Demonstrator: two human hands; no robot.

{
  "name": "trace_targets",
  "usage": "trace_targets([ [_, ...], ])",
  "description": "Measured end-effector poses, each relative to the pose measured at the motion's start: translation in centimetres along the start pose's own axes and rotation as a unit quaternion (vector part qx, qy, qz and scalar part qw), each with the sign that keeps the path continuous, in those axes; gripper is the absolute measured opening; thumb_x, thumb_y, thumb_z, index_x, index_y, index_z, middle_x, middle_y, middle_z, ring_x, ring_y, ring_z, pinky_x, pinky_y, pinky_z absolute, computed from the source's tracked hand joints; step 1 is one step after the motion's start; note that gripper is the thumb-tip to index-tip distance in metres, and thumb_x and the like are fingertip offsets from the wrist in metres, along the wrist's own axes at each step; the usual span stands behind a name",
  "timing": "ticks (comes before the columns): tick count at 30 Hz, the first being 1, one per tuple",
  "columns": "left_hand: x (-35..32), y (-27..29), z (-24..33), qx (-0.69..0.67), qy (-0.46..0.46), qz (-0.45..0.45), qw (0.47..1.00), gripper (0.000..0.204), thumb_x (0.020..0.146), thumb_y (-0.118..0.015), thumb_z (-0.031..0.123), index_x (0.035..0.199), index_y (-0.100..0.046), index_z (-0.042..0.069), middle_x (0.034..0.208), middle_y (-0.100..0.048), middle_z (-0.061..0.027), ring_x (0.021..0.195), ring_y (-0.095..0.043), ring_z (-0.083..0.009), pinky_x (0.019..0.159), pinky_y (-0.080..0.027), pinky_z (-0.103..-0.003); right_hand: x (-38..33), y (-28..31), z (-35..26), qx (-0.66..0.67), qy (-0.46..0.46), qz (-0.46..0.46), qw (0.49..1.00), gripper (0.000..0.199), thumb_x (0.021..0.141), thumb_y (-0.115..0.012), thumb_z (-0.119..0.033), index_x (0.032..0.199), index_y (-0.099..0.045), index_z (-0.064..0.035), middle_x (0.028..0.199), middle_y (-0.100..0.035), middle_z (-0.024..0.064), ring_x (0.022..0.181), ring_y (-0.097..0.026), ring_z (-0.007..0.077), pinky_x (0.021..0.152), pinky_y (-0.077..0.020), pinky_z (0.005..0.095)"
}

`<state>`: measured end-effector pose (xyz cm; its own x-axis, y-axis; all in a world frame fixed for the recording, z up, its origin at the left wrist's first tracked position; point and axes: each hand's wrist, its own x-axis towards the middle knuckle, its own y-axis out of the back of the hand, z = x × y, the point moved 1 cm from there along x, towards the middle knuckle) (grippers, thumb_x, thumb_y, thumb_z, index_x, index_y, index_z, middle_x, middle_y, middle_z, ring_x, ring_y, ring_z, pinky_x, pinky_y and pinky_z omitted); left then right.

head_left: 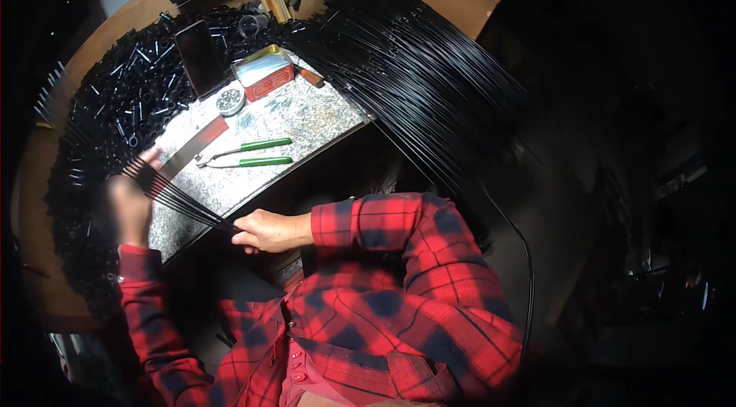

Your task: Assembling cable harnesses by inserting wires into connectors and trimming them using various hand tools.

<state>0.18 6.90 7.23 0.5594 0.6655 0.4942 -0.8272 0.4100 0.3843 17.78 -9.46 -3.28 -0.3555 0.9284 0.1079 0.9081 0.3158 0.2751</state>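
Observation:
My right hand point(267, 231) is closed round one end of a small bunch of thin black rods point(180, 198), just off the front edge of a speckled metal-topped board point(307, 125). The rods fan apart toward the upper left. At their middle, my left hand point(132, 206) is smeared by motion, so its grip on them is unclear. Beside the rods, a flat metal strip with a red end point(196, 146) lies on the board. A pair of green-handled pliers point(264, 162) rests to its right, jaws pointing left and handles spread.
A heap of short black tubes point(126, 104) covers the table's left side, with a dark phone point(199, 58) propped against it. A round tin point(230, 100) and a red box point(270, 82) stand on the board. Many long black rods point(429, 70) lie at right. A cable point(521, 242) hangs beyond.

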Motion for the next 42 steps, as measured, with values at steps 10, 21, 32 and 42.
trace_targets([
  [10, -6.5, -2.5, 3.1, 0.353, -0.053, -0.237, 0.903, 0.089, 0.061, -0.077, 0.03, 0.135, -0.032, 0.01, 0.144, -0.022, -0.0128, 0.133, -0.018, -0.0339, 0.106, -0.02, -0.045, 1.9, -2.1, 10.4, -0.151, 0.059, 0.023, 0.986, 0.026, 0.087, -0.049, -0.02, 0.075, -0.057, 0.0014, 0.068, -0.057, 0.0214, 0.067, -0.056, 0.0391, 0.061, -0.0438, 0.0458],
  [21, -9.3, -4.7, -1.8, 0.396, -0.1, -0.166, 0.898, 0.07, 0.077, -0.061, 0.043, 0.129, -0.038, 0.002, 0.137, -0.034, -0.014, 0.129, -0.029, -0.0296, 0.103, -0.028, -0.04, 2.4, -1.6, 12.3, -0.349, -0.214, -0.14, 0.901, 0.038, 0.086, -0.052, -0.028, 0.107, -0.056, 0.0033, 0.098, -0.059, 0.0261, 0.091, -0.057, 0.0397, 0.081, -0.0451, 0.0419],
  [32, -6.8, -5.7, -1.7, 0.393, -0.121, -0.176, 0.894, 0.069, 0.078, -0.058, 0.045, 0.127, -0.04, -0.001, 0.136, -0.036, -0.0141, 0.13, -0.029, -0.0269, 0.105, -0.027, -0.037, -4.9, 16.7, -14.0, 0.049, 0.196, 0.33, 0.922, 0.037, 0.094, -0.039, -0.025, 0.121, -0.04, 0.0001, 0.098, -0.058, 0.0163, 0.073, -0.06, 0.02, 0.069, -0.0503, 0.0331],
  [42, -7.7, -6.6, -1.5, 0.439, -0.042, -0.153, 0.885, 0.091, 0.06, -0.074, 0.043, 0.13, -0.034, -0.002, 0.139, -0.028, -0.018, 0.131, -0.022, -0.0339, 0.106, -0.02, -0.045, -13.0, 39.9, -14.0, 0.014, 0.08, 0.679, 0.729, 0.081, 0.085, -0.051, -0.003, 0.14, 0.006, -0.015, 0.083, -0.059, 0.0129, 0.06, -0.055, 0.0174, 0.057, -0.0492, 0.0311],
])
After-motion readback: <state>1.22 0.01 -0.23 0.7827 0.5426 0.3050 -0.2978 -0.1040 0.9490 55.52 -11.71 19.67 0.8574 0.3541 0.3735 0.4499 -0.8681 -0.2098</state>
